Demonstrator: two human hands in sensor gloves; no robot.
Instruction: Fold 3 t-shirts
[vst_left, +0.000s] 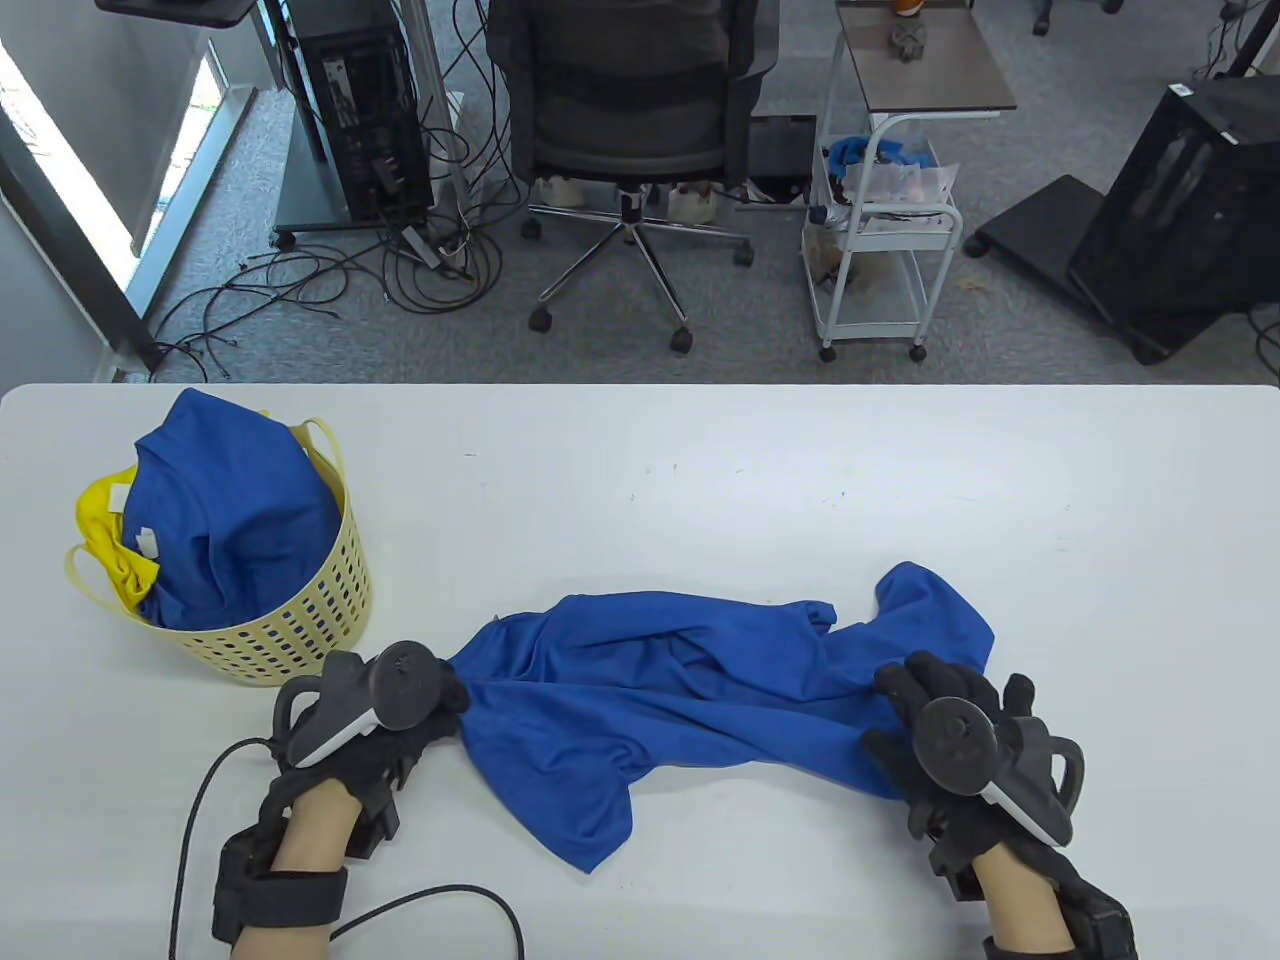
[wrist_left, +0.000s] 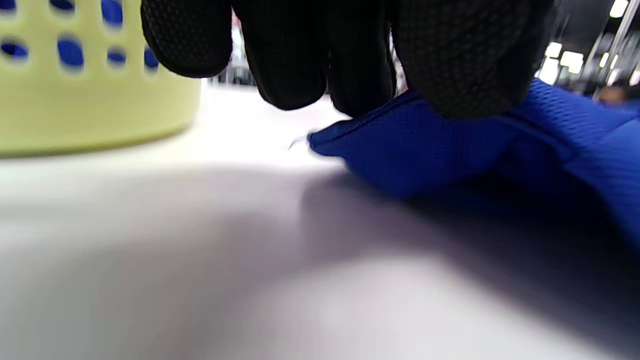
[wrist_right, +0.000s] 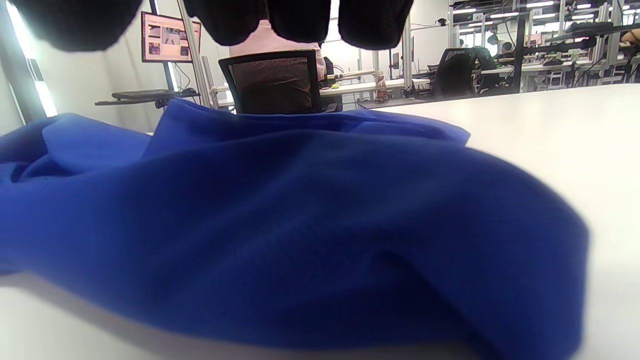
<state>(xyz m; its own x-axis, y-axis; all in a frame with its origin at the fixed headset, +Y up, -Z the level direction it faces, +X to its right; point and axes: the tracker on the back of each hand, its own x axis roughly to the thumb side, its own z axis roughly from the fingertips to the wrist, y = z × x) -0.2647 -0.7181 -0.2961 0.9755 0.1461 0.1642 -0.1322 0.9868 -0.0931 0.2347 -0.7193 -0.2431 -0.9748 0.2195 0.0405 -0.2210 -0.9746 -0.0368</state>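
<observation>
A crumpled blue t-shirt (vst_left: 700, 690) lies across the near middle of the white table (vst_left: 700, 470). My left hand (vst_left: 448, 700) grips its bunched left end; in the left wrist view my fingertips (wrist_left: 450, 75) pinch the blue cloth (wrist_left: 425, 150) just above the tabletop. My right hand (vst_left: 900, 712) lies over the shirt's right end with fingers spread. In the right wrist view my fingertips (wrist_right: 300, 20) hang above the cloth (wrist_right: 300, 225) without touching it. A second blue shirt (vst_left: 230, 510) and a yellow shirt (vst_left: 105, 520) fill the basket.
A pale yellow perforated basket (vst_left: 300, 620) stands at the table's left, close to my left hand; it also shows in the left wrist view (wrist_left: 90, 100). A cable (vst_left: 450, 895) trails from my left wrist along the front edge. An office chair (vst_left: 620, 120) and a cart (vst_left: 880, 230) stand beyond the table.
</observation>
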